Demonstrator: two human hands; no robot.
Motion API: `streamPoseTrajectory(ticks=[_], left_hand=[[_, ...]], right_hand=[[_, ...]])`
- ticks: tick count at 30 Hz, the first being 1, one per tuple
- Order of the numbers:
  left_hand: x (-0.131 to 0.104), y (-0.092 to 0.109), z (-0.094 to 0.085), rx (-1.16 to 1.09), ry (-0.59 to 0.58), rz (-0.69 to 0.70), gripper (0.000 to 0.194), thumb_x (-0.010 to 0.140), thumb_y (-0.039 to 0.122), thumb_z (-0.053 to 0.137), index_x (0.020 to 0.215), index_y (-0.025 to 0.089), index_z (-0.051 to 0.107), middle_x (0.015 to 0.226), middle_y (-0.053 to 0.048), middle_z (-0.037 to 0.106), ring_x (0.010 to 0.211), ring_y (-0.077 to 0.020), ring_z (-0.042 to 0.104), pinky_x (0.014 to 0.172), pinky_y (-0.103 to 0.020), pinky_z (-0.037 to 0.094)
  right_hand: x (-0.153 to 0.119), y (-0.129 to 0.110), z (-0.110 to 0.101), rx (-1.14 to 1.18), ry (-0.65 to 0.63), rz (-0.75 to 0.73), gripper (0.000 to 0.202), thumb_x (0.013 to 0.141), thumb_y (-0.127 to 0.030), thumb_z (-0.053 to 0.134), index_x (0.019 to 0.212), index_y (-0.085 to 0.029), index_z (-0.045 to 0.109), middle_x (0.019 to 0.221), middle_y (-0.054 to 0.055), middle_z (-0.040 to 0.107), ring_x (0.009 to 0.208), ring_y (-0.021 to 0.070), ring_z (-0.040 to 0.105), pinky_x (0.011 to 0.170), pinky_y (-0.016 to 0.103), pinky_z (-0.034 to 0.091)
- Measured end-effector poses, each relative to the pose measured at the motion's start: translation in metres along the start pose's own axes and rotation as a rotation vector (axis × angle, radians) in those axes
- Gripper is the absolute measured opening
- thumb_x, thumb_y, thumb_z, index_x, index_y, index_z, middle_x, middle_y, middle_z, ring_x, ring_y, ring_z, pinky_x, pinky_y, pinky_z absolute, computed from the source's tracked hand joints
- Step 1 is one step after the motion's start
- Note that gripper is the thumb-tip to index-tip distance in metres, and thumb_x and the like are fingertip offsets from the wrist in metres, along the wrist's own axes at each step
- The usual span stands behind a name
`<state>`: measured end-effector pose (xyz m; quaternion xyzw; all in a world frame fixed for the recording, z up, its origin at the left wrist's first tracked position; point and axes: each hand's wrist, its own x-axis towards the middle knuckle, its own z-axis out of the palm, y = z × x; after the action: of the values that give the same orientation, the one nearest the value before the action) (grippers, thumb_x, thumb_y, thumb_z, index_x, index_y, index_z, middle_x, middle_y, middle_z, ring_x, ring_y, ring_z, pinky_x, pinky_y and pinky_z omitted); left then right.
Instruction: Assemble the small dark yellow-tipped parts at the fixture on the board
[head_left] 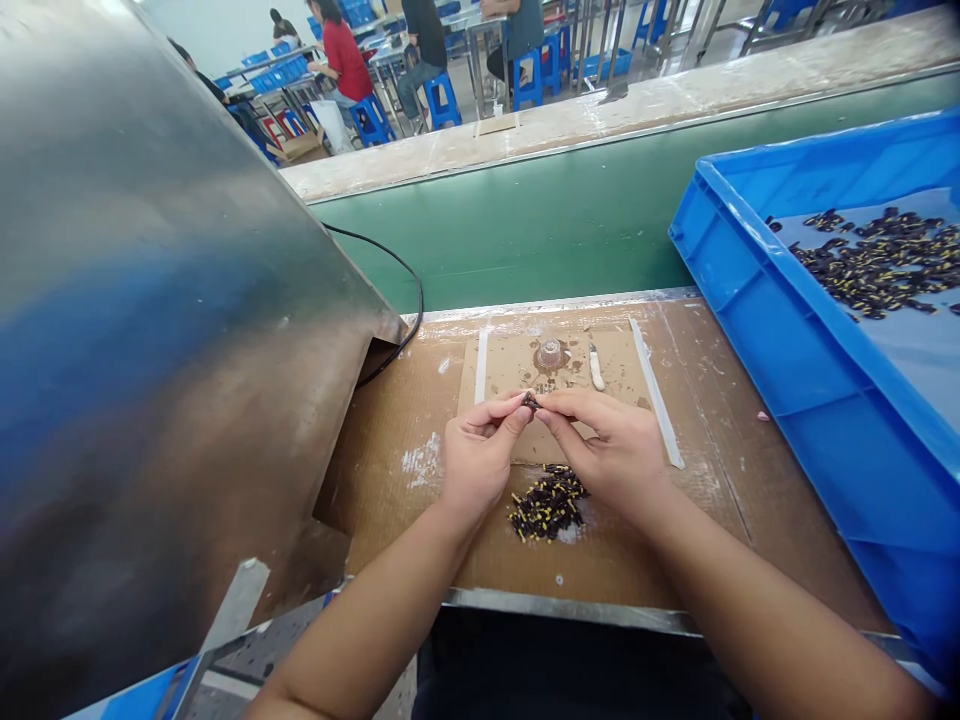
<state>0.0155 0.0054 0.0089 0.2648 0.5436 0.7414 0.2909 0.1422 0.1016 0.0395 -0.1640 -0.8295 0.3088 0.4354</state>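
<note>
Between the fingertips of both hands is a small dark piece [530,402], too small to name more exactly. My left hand [484,445] pinches it from the left, thumb and forefinger together. From the other side my right hand [611,440] grips it in the same way. Just below the hands lies a pile of small black and yellow parts [550,503] on the cardboard. Beyond the fingers stand a small clear cup [550,353], with a brown stain around it, and a pale-handled tool [596,368].
A large blue bin [795,370] at the right holds many similar dark parts [885,255] on a pale sheet. A big metal panel [172,330] rises at the left, with a black cable [405,265] beside it. Behind runs a green wall [510,235]; several people sit farther back.
</note>
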Motion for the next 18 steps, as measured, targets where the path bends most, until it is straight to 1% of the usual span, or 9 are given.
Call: streamPoseTrajectory(ticks=[2, 4, 7, 9, 12, 13, 15, 17, 18], left_hand=[[0.000, 0.002, 0.001, 0.039, -0.023, 0.018, 0.016, 0.081, 0.028, 0.083, 0.097, 0.024, 0.082, 0.110, -0.009, 0.079, 0.105, -0.0208, 0.074, 0.096, -0.034, 0.061], [0.001, 0.006, 0.002, 0.081, -0.051, 0.044, 0.020, 0.084, 0.030, 0.080, 0.103, 0.024, 0.081, 0.117, -0.010, 0.077, 0.103, -0.0218, 0.074, 0.093, -0.035, 0.063], [0.002, 0.009, 0.002, 0.125, -0.036, 0.082, 0.026, 0.090, 0.034, 0.073, 0.113, 0.024, 0.078, 0.124, -0.012, 0.074, 0.096, -0.0200, 0.074, 0.086, -0.033, 0.063], [0.004, 0.008, 0.000, 0.124, 0.008, 0.087, 0.026, 0.092, 0.036, 0.071, 0.113, 0.022, 0.078, 0.117, -0.012, 0.076, 0.092, -0.0186, 0.073, 0.082, -0.031, 0.062], [0.007, 0.003, -0.006, 0.114, 0.062, 0.059, 0.024, 0.089, 0.036, 0.073, 0.105, 0.019, 0.080, 0.105, -0.012, 0.077, 0.086, -0.0177, 0.071, 0.076, -0.029, 0.059], [0.008, 0.002, -0.007, 0.114, 0.071, 0.044, 0.024, 0.087, 0.036, 0.075, 0.102, 0.019, 0.080, 0.102, -0.012, 0.077, 0.083, -0.0175, 0.070, 0.074, -0.028, 0.058], [0.008, 0.002, -0.008, 0.104, 0.080, 0.015, 0.023, 0.084, 0.036, 0.077, 0.098, 0.017, 0.080, 0.096, -0.011, 0.077, 0.080, -0.0173, 0.069, 0.070, -0.027, 0.056], [0.007, 0.004, -0.008, 0.099, 0.093, 0.004, 0.022, 0.081, 0.034, 0.080, 0.094, 0.017, 0.080, 0.092, -0.010, 0.077, 0.077, -0.0167, 0.068, 0.066, -0.026, 0.054], [0.006, 0.005, -0.007, 0.100, 0.104, 0.004, 0.021, 0.079, 0.034, 0.081, 0.092, 0.017, 0.081, 0.091, -0.009, 0.077, 0.075, -0.0162, 0.068, 0.064, -0.025, 0.054]], right_hand=[[0.000, 0.000, 0.000, -0.019, 0.012, -0.006, 0.013, 0.096, -0.015, 0.067, 0.105, -0.022, 0.074, 0.101, 0.002, 0.080, 0.091, 0.0154, 0.075, 0.083, 0.030, 0.062], [0.000, 0.001, -0.001, -0.030, 0.030, -0.008, 0.014, 0.097, -0.016, 0.066, 0.106, -0.023, 0.074, 0.102, 0.002, 0.079, 0.092, 0.0152, 0.074, 0.083, 0.031, 0.062], [-0.002, 0.002, -0.001, -0.041, 0.069, -0.026, 0.017, 0.097, -0.015, 0.064, 0.109, -0.023, 0.073, 0.104, 0.002, 0.077, 0.096, 0.0153, 0.072, 0.087, 0.032, 0.061], [-0.001, 0.004, -0.002, -0.051, 0.104, -0.036, 0.019, 0.096, -0.015, 0.065, 0.112, -0.024, 0.071, 0.104, 0.001, 0.077, 0.095, 0.0151, 0.072, 0.087, 0.032, 0.060], [0.006, 0.005, -0.009, -0.051, 0.184, -0.024, 0.016, 0.094, -0.018, 0.067, 0.108, -0.024, 0.071, 0.101, 0.001, 0.076, 0.085, 0.0141, 0.071, 0.082, 0.032, 0.061], [0.008, 0.003, -0.014, -0.037, 0.218, -0.010, 0.014, 0.093, -0.018, 0.067, 0.106, -0.024, 0.071, 0.099, 0.001, 0.075, 0.082, 0.0140, 0.070, 0.080, 0.032, 0.061], [0.008, -0.006, -0.032, 0.022, 0.294, 0.041, 0.012, 0.093, -0.019, 0.067, 0.103, -0.024, 0.071, 0.099, 0.002, 0.073, 0.085, 0.0152, 0.070, 0.079, 0.033, 0.062], [-0.007, -0.022, -0.057, 0.079, 0.371, 0.101, 0.013, 0.095, -0.020, 0.064, 0.106, -0.024, 0.069, 0.101, 0.004, 0.070, 0.092, 0.0175, 0.069, 0.078, 0.034, 0.062], [-0.021, -0.032, -0.071, 0.072, 0.399, 0.120, 0.014, 0.095, -0.020, 0.062, 0.108, -0.025, 0.068, 0.103, 0.005, 0.069, 0.095, 0.0189, 0.069, 0.077, 0.035, 0.063]])
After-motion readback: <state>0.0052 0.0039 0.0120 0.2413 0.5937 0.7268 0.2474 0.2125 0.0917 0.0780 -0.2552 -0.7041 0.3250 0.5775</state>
